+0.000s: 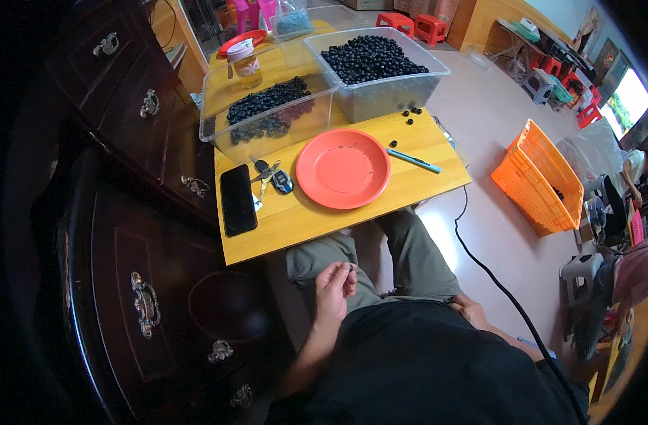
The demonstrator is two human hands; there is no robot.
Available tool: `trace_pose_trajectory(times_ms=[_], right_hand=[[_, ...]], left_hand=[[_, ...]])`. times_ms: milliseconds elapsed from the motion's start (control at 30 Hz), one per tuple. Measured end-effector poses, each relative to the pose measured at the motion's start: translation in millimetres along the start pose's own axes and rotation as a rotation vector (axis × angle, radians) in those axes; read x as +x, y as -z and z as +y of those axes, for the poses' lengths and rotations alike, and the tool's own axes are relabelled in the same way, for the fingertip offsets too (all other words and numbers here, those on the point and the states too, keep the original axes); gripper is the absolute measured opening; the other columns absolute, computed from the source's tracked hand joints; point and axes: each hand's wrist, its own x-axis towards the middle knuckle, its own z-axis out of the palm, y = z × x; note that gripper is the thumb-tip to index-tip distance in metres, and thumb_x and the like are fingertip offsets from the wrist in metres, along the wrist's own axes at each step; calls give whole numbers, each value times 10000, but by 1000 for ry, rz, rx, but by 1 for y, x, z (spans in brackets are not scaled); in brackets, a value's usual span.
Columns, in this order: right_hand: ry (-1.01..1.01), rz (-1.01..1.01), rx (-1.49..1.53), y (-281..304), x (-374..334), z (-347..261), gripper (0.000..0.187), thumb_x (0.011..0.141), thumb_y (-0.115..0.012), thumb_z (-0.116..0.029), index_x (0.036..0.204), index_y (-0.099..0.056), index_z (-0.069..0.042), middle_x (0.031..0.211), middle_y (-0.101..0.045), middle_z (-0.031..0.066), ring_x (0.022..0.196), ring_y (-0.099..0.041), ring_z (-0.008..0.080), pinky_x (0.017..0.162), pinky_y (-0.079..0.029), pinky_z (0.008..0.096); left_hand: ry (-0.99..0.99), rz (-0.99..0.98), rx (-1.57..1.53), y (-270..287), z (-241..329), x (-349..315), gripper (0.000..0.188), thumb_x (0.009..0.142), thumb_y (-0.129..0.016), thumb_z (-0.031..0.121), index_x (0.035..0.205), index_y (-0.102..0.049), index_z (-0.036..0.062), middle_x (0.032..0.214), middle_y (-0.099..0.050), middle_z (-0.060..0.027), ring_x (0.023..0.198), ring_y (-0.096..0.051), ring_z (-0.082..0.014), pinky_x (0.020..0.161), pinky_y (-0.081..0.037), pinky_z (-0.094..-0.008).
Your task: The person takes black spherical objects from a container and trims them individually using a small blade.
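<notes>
Above my left thigh, my left hand is closed in a pinch on a small black round piece. My right hand rests low at my right hip; its fingers are partly hidden against the trousers and shirt. In front of me a shallow red plate sits on the yellow table, with a few dark specks inside it. Behind it stand two clear plastic bins: the left bin is partly filled with black round pieces, and the right bin is heaped with more.
A black phone, keys and a blue pen lie around the plate. A few loose black pieces are near the right bin. A lidded cup stands behind the left bin. Dark drawers rise at left; an orange crate and a black cable are at right.
</notes>
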Motion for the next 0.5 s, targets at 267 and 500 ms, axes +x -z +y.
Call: trace_pose_trajectory(times_ms=[267,500], right_hand=[[9,-497,237,26,-8,33,226,769,-562,-222,893,-635,-48,893,-613,153,819,-590,364,682,-468,415],[-30,-446,388,30,8,21,207,767,-605,-150,921,-608,-11,851,-610,183,769,-596,371,702,-473,425]], left_hand=[[5,40,-18,5,2,2,193,923,-544,201,879,-597,22,656,-548,-10,510,-468,-61,458,-384,-191],[28,32,-30,7,-1,4,170,917,-550,184,887,-604,26,675,-562,-11,519,-478,-61,468,-389,-185]])
